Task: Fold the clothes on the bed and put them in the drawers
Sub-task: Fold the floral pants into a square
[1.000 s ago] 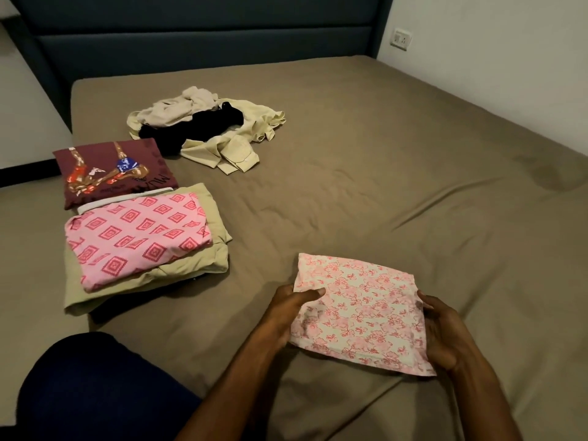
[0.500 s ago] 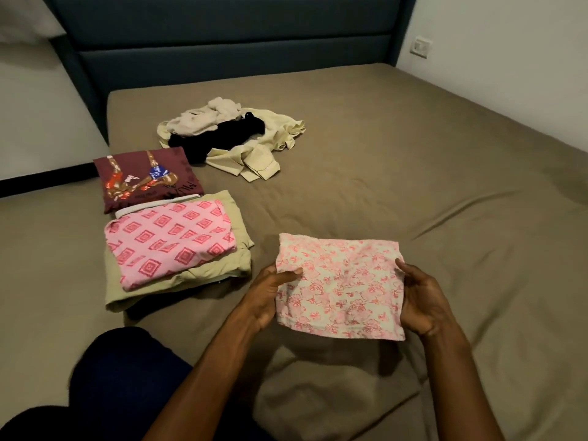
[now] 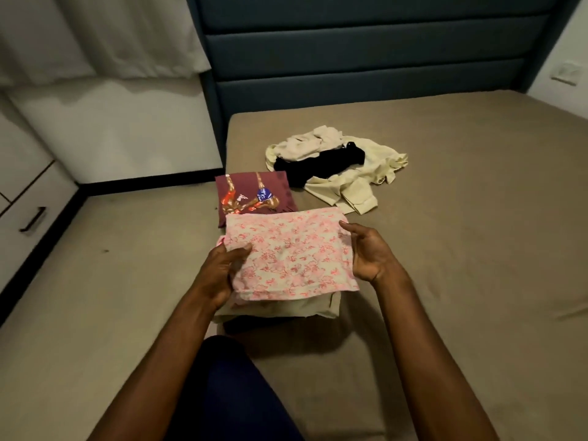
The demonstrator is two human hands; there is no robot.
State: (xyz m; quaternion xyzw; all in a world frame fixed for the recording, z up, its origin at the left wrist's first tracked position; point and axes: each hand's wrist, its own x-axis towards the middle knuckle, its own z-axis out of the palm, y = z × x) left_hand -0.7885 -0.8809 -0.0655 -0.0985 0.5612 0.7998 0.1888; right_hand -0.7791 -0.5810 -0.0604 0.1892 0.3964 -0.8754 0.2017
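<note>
Folded pink floral cloth (image 3: 291,256), held flat directly over the stack of folded clothes (image 3: 321,305) near the left edge of the bed (image 3: 461,249). The left hand (image 3: 219,275) grips the cloth's left edge, thumb on top and fingers curled beneath. The right hand (image 3: 369,253) lies against the right edge with fingers extended and loosely bent (whether they close on the fabric cannot be told). The cloth hides most of the stack; only a pale olive folded layer and a dark layer under it show at the near side, and a sliver of pink at the left.

Just behind the stack lies a folded maroon printed T-shirt (image 3: 254,194), its near edge overlapped by the cloth. Farther back, apart from both, sits an unfolded pile: a cream garment (image 3: 356,186), a black garment (image 3: 321,165) and a beige garment (image 3: 310,143) lying tangled together.

The taupe sheet to the right of the hands and the pile is open surface as far as the frame edge. A dark blue padded headboard (image 3: 366,52) bounds the bed's far end. To the left, past the bed's edge, white drawers with a dark handle (image 3: 33,219) stand under a white curtain (image 3: 95,36). A dark blue clothed knee (image 3: 222,386) shows at bottom centre.
</note>
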